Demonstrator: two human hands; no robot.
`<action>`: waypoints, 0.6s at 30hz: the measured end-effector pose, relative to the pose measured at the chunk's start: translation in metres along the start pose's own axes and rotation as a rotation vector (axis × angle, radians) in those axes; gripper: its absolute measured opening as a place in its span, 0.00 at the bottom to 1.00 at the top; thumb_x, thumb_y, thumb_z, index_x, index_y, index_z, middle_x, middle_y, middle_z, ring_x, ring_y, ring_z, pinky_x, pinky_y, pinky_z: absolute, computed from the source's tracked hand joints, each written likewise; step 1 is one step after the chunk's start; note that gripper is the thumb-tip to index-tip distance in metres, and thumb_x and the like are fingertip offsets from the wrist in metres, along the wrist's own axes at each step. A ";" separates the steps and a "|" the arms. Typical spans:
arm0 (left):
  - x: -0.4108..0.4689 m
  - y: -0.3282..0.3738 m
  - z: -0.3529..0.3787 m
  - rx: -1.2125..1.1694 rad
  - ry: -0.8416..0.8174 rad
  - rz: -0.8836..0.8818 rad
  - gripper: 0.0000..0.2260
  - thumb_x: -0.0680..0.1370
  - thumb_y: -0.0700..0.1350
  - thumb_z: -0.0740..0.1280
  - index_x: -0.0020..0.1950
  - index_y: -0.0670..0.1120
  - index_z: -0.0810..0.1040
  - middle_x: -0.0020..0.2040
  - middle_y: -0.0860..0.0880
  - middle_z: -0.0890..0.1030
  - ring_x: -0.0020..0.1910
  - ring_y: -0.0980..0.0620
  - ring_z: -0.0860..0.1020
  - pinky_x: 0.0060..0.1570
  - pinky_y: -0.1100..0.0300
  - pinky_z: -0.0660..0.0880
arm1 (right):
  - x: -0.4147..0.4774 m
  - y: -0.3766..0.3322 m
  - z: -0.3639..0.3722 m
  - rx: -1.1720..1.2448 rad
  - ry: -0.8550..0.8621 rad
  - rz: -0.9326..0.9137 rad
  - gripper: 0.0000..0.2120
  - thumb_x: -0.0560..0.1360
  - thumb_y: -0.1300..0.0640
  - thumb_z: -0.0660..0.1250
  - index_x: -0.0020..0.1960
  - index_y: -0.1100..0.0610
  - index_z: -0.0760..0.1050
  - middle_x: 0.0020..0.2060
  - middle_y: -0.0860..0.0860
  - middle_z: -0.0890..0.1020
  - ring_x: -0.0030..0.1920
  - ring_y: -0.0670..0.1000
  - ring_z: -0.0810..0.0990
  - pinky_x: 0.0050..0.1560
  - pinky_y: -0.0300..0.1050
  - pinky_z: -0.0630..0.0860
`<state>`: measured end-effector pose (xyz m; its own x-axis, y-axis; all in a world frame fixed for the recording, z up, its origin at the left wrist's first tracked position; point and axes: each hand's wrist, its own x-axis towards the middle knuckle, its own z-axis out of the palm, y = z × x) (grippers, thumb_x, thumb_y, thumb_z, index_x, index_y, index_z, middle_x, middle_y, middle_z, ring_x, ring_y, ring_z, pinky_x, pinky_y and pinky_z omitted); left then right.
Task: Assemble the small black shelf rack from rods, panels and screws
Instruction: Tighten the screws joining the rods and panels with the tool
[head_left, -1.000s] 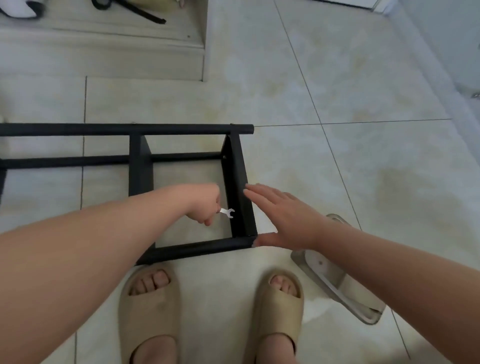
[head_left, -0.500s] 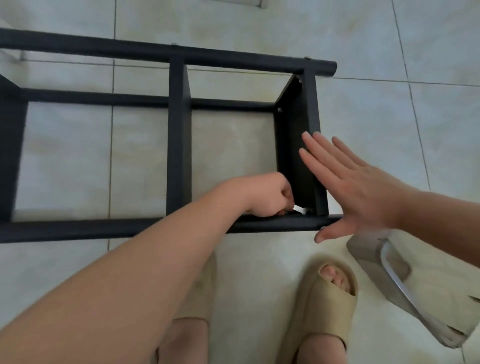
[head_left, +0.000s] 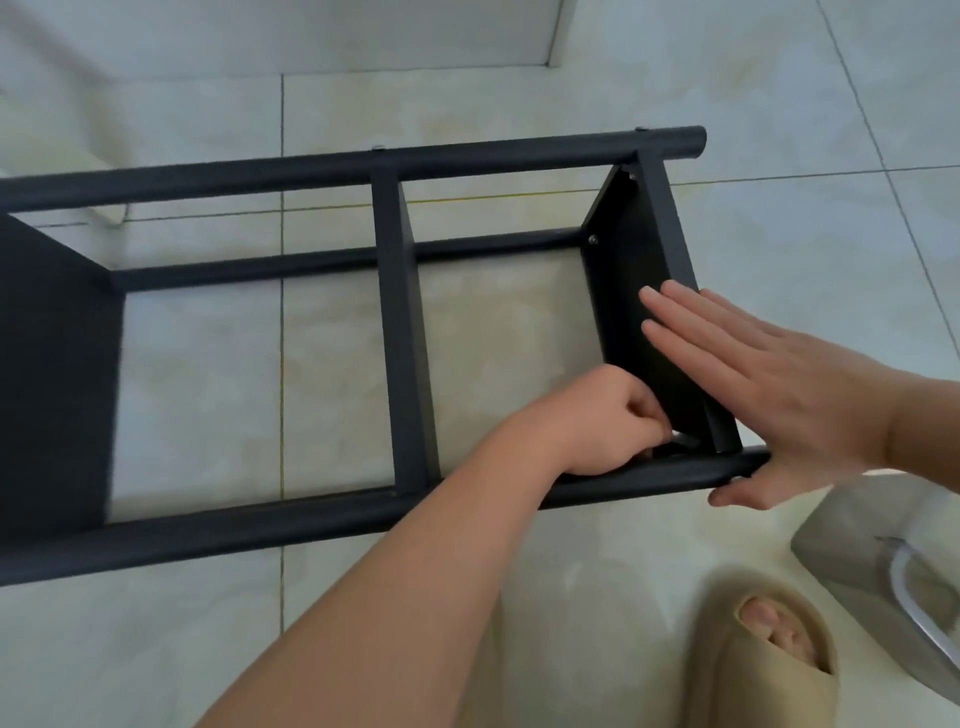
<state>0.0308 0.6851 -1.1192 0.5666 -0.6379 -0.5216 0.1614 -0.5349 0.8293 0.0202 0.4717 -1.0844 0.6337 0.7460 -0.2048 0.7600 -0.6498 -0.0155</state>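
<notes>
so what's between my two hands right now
The black end panel, seen in the head view: the left hand pinches a small wrench on its inner side, and the right hand lies flat against its outer side.

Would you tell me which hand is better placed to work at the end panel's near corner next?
Left, most likely. The left hand pinches a small pale tool right at that corner, beside the near rod. The right hand lies flat on the end panel, seemingly steadying it.
</notes>
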 end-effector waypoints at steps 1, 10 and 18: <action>0.000 0.000 -0.001 -0.021 0.003 -0.002 0.08 0.77 0.46 0.69 0.38 0.53 0.81 0.28 0.61 0.79 0.34 0.59 0.78 0.43 0.59 0.75 | 0.000 0.000 0.001 -0.002 0.004 0.001 0.62 0.66 0.24 0.63 0.80 0.69 0.50 0.81 0.65 0.49 0.81 0.64 0.48 0.79 0.57 0.48; -0.008 -0.005 0.009 -0.134 -0.076 -0.054 0.10 0.80 0.45 0.68 0.39 0.49 0.80 0.30 0.57 0.80 0.26 0.63 0.74 0.33 0.67 0.71 | -0.012 -0.017 0.004 0.033 -0.006 0.020 0.61 0.68 0.24 0.61 0.80 0.70 0.51 0.80 0.67 0.50 0.81 0.66 0.48 0.80 0.60 0.48; -0.008 -0.003 0.019 -0.120 -0.099 -0.091 0.09 0.79 0.46 0.69 0.39 0.50 0.80 0.30 0.56 0.81 0.32 0.59 0.77 0.38 0.62 0.72 | -0.022 -0.027 0.002 0.026 -0.037 0.036 0.63 0.68 0.20 0.58 0.80 0.69 0.49 0.80 0.67 0.49 0.81 0.65 0.47 0.80 0.59 0.46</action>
<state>0.0100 0.6815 -1.1216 0.4636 -0.6445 -0.6080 0.3067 -0.5271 0.7926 -0.0143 0.4721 -1.0811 0.6544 0.7166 -0.2414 0.7325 -0.6800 -0.0326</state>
